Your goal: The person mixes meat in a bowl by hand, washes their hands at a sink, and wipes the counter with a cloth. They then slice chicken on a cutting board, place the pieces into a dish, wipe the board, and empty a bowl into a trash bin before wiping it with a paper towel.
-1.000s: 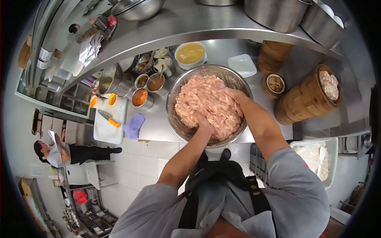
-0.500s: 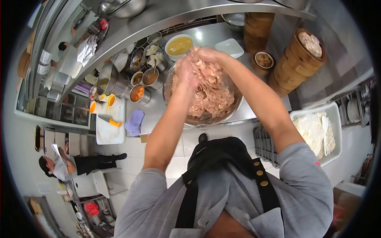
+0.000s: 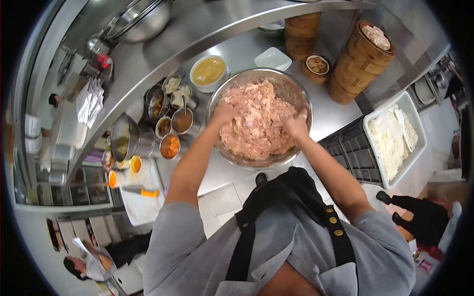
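A wide steel mixing bowl (image 3: pixel 308 106) on the counter holds a big mound of pale pink minced meat (image 3: pixel 259 123). At the left side of the mound, my left hand (image 3: pixel 224 113) grips the meat, its fingertips sunk in and hidden. Opposite it, my right hand (image 3: pixel 296 124) is curled into the meat near the bowl's right wall, fingers partly buried. Just behind the bowl stand a white tub of yellow liquid (image 3: pixel 209 71) and a white square dish (image 3: pixel 273 59).
Steel pots of ingredients, one with orange pieces (image 3: pixel 170 147), crowd the left. A knife (image 3: pixel 140 191) lies on a white cutting board (image 3: pixel 140 209). Bamboo steamers (image 3: pixel 358 64) rise at back right. A white tub (image 3: pixel 390 185) holds a white mass. Other people stand at both sides.
Both hands have come down and apart, from together at the bowl's far side to opposite sides of the meat. The view has shifted, and a person now shows at lower right.
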A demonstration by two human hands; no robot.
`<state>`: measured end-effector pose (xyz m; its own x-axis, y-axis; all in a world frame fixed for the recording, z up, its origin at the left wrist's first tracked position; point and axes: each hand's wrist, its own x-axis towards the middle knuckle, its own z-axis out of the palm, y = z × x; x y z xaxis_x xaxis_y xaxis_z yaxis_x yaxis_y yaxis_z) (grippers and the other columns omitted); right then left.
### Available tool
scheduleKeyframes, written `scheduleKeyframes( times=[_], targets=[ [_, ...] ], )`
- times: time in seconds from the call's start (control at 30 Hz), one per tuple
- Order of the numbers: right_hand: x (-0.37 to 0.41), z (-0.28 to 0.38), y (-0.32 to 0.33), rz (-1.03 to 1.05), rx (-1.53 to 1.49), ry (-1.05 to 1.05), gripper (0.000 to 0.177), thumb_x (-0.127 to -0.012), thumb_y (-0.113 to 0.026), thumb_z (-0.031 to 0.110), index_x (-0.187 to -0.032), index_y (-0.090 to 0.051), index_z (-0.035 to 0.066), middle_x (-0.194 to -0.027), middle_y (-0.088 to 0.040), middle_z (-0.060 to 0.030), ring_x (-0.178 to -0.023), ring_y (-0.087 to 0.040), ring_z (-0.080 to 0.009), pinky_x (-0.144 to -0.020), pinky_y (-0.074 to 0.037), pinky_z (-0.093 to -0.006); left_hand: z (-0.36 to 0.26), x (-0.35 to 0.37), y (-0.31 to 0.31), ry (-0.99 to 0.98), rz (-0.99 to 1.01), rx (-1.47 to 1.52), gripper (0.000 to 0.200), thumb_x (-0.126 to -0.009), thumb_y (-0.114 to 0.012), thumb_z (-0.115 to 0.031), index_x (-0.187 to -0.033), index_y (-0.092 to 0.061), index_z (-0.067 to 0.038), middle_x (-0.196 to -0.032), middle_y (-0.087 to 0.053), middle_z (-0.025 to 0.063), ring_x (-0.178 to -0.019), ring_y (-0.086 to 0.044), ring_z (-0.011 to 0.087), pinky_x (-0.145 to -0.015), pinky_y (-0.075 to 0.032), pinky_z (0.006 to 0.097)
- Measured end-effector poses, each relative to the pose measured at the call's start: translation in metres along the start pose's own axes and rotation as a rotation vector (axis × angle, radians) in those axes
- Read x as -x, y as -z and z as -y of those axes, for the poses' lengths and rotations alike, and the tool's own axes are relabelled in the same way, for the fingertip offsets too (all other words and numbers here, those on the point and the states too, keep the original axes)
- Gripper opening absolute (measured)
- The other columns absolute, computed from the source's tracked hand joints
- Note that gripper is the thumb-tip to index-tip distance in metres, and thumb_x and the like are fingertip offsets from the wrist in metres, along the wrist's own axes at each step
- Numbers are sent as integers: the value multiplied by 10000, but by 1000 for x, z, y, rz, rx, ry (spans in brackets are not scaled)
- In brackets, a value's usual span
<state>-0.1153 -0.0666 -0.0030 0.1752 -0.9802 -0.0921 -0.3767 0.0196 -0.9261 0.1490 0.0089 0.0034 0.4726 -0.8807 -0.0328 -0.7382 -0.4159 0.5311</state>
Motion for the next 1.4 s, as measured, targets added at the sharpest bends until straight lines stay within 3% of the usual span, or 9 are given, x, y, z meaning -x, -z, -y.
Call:
scheduleKeyframes(
  times=[0.07, 0.17, 0.3, 0.4, 0.9, 1.1, 1.2, 1.27, 1.4],
  targets=[
    [14, -3, 3, 238, -324, -267, 681, -713, -666, 302, -1238, -436, -67, -1030, -611, -190, -960, -599, -300, -787, -481, -390, 8, -1, -15, 414, 184, -30, 697, -747, -621, -579, -1193, -557, -46, -1171, -583, 186, -1091, -552, 332, -901, -437, 395],
    [26, -28, -33, 214, -627, -776, 676, -776, -632, 327, -1297, -390, -30, -1088, -580, -169, -954, -580, -282, -812, -472, -373, 65, -8, -70, 377, 320, 517, 795, -766, -544, -629, -1299, -458, -46, -1236, -537, 199, -1125, -524, 360, -948, -406, 410],
    [19, -14, -63, 14, -767, -969, 594, -844, -510, 456, -1248, -490, 21, -1115, -587, -174, -985, -581, -293, -898, -456, -392, 35, -12, -54, 582, 731, 1114, 756, -795, -520, -604, -1303, -471, -47, -1254, -527, 179, -1114, -539, 325, -950, -412, 463],
    [19, 14, -62, 453, -1136, -971, 679, -864, -371, 570, -1266, -481, 34, -1182, -560, -175, -1076, -544, -303, -974, -411, -421, 24, -18, -36, 801, 1014, 1197, 660, -856, -482, -532, -1264, -477, -13, -1221, -549, 173, -1101, -556, 278, -952, -436, 469],
    [-2, 164, -22, 430, -154, -81, 351, -896, -391, 281, -1102, -537, 36, -938, -622, -170, -871, -606, -275, -773, -492, -425, -123, -16, 106, 86, 698, 1019, 448, -858, -588, -128, -1259, -430, -5, -1125, -564, 161, -946, -624, 201, -724, -565, 324],
    [-12, 0, -81, -62, 941, 811, 477, -883, -416, 397, -1200, -513, 54, -1109, -591, -214, -1018, -565, -416, -853, -462, -476, -24, -23, -27, -459, 357, -351, 638, -823, -476, -466, -1300, -435, -44, -1282, -463, 271, -1291, -307, 396, -1072, -242, 424],
    [14, 29, -40, 105, 1099, 871, 467, -876, -442, 400, -1201, -531, 76, -1048, -632, -181, -979, -587, -412, -921, -419, -465, -7, -11, -5, -375, 687, -158, 579, -767, -610, -428, -1219, -544, -73, -1294, -476, 222, -1190, -454, 358, -1016, -338, 389],
    [15, 119, -6, 745, 990, 262, 427, -828, -530, 397, -1101, -612, 79, -1043, -630, -190, -1008, -586, -363, -954, -398, -434, 5, 0, 10, -278, 496, 41, 451, -692, -662, -323, -1092, -625, -119, -1063, -612, 235, -986, -611, 310, -853, -475, 360],
    [-24, 78, -60, 412, 700, 839, 314, -753, -596, 268, -918, -685, 16, -990, -648, -198, -966, -617, -328, -910, -435, -415, -21, 21, 3, -91, 193, 207, 395, -696, -654, -213, -1059, -617, -62, -1033, -621, 229, -973, -612, 288, -830, -477, 348]
  ],
)
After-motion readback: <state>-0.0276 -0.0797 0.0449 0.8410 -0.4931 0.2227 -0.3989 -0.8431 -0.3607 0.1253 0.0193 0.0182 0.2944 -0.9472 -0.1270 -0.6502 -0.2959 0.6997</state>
